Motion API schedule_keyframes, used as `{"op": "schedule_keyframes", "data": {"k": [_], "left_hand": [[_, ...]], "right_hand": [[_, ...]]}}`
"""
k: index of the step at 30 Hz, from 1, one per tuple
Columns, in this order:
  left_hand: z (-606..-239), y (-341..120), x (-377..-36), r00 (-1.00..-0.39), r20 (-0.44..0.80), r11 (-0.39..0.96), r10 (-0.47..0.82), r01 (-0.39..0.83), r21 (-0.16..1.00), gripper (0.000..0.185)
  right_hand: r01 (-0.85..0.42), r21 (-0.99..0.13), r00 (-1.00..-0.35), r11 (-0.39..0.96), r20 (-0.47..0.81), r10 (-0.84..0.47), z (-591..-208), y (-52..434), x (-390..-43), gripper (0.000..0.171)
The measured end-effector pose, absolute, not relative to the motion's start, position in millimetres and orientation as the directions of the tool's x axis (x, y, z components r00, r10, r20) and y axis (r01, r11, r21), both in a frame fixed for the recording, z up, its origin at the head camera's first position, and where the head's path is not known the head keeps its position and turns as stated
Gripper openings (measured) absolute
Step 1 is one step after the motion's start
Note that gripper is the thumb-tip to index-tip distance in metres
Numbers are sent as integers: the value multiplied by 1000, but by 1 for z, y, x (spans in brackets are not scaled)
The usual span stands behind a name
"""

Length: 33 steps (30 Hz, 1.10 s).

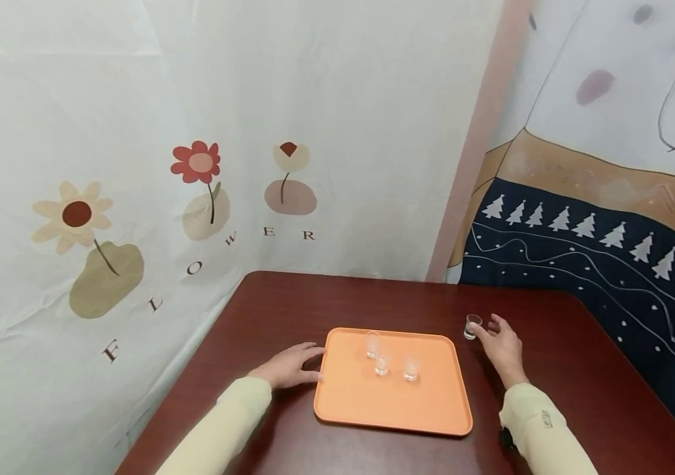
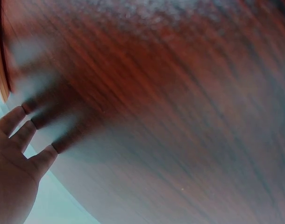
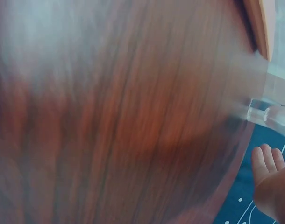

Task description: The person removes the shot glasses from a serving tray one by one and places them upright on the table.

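- A dark red-brown wooden table (image 1: 325, 303) is standing against the patterned hangings.
- An orange tray (image 1: 393, 402) is lying on it.
- A small clear glass (image 1: 472, 326) is standing just right of the tray.

Dark wood table (image 1: 289, 297) (glossy) against printed wall cloths (image 1: 135, 198).

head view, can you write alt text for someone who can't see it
A person's right hand reaches beside a small clear glass on a dark red table, right of an orange tray holding three similar glasses. The left hand rests at the tray's left edge.
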<state>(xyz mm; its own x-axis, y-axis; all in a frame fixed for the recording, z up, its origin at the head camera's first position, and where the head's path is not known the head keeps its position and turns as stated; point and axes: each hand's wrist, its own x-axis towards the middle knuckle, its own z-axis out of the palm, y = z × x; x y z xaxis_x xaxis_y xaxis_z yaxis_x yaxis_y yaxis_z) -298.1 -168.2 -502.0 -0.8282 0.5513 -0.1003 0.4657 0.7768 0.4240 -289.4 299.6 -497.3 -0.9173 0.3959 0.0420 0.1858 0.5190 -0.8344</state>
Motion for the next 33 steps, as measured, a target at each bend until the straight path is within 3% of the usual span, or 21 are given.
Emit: {"op": "schedule_keyframes", "data": {"k": [7,13,25,33], "left_hand": [[-501,-169,-295,-825,-92,770,558,472,429,68],[-501,-170,-294,-831,-95,773,548,460,437,67],[-498,-168,-298,-829,-103,774,550,459,436,69],[-498,-169,-301,-838,-114,787,534,443,430,68]], "right_hand": [[116,-844,-880,523,157,448,-486,287,-279,73],[83,-841,-872,534,199,448,-473,266,-265,56],[19,-764,-925,646,232,301,-475,235,-237,34],[-44,-763,-954,645,223,200,-483,216,-229,40]]}}
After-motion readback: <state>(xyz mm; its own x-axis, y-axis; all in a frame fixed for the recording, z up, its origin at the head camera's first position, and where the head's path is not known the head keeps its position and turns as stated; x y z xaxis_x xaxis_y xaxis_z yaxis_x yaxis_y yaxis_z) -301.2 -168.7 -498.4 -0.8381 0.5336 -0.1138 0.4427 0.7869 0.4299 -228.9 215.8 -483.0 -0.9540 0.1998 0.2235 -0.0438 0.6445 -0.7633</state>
